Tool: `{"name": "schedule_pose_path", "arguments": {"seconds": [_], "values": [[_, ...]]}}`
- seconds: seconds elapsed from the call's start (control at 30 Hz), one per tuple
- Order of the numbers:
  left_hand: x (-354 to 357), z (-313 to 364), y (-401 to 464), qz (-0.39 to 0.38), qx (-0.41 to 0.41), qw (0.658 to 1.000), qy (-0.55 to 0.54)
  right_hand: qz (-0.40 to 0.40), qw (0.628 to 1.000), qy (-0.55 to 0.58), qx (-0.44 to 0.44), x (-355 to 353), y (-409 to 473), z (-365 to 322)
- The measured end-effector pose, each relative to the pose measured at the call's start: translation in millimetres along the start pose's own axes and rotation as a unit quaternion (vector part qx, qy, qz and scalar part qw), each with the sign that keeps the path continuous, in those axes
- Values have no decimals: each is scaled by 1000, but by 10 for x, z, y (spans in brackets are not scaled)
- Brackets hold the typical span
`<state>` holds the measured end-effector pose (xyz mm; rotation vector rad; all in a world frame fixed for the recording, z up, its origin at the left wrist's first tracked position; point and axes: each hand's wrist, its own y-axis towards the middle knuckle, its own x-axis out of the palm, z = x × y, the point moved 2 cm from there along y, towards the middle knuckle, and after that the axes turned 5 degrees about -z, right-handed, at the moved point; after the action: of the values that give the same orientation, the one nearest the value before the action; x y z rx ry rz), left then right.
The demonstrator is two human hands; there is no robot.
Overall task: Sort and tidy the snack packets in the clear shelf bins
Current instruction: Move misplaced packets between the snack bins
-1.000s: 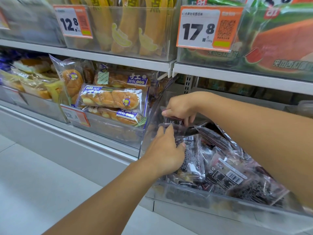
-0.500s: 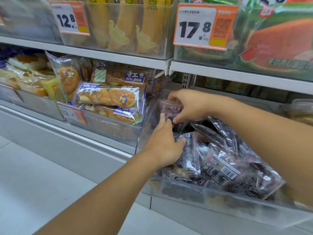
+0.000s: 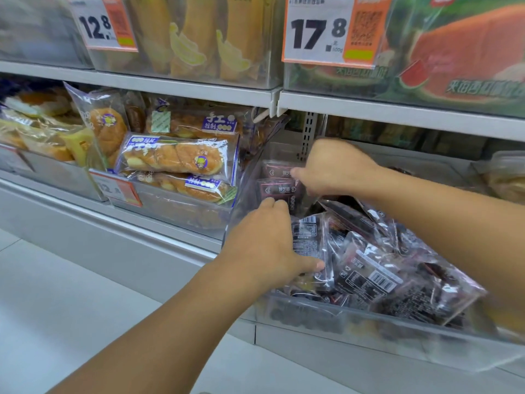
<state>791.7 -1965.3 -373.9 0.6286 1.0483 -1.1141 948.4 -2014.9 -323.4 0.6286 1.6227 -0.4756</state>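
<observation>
- Far left, the neighbouring bin holds bread packets [image 3: 176, 157]. Puffy and squashable I'd guess, and not what's being worked on.
- Left hand [image 3: 267, 248] lies on the near-left corner of the clear bin [image 3: 326, 319], thumb pressed against a dark snack packet [image 3: 309, 245] standing on edge; fingers look mostly straight, bracing rather than gripping.
- Those dark packets [image 3: 369, 277] are heaped loosely across the bin. Thin crinkly film, so probably light, slippery and floppy. I'd take one by the sealed edge, not the middle.
- Right hand [image 3: 332, 169] is at the back-left of the bin, fingers curled and pinching a small pinkish-purple packet [image 3: 279, 191] by its edge, another stacked right behind.
</observation>
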Motion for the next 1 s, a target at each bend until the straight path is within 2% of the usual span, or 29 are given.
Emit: {"name": "schedule_pose_path", "arguments": {"seconds": [0.1, 0.17, 0.23, 0.33, 0.43, 0.6, 0.77, 0.87, 1.0], "values": [[-30, 33, 1, -45, -18, 997, 53, -171, 976, -95, -97, 155, 14, -142], [-14, 31, -10, -80, -27, 994, 63, -274, 943, -169, -86, 329, 42, -183], [6, 22, -32, -108, -32, 992, 58, -356, 913, -192, -55, 390, 68, -218], [59, -13, -78, -133, -44, 989, 41, -409, 889, -204, -44, 314, 150, -276], [120, -33, -119, -131, -55, 990, 18, -386, 886, -247, -70, 307, 203, -282], [155, -25, -83, -126, -58, 990, -4, -330, 931, -119, -102, 320, 171, -134], [152, -51, 13, -100, -46, 993, -49, -289, 942, -83, -149, 12, -88, -65], [96, -78, 60, -48, 14, 998, -48, -223, 955, -65, -183, -148, -320, 8], [-90, -18, -45, 23, 129, 991, -14, -138, 963, -98, -208, -122, -660, 77]]}}
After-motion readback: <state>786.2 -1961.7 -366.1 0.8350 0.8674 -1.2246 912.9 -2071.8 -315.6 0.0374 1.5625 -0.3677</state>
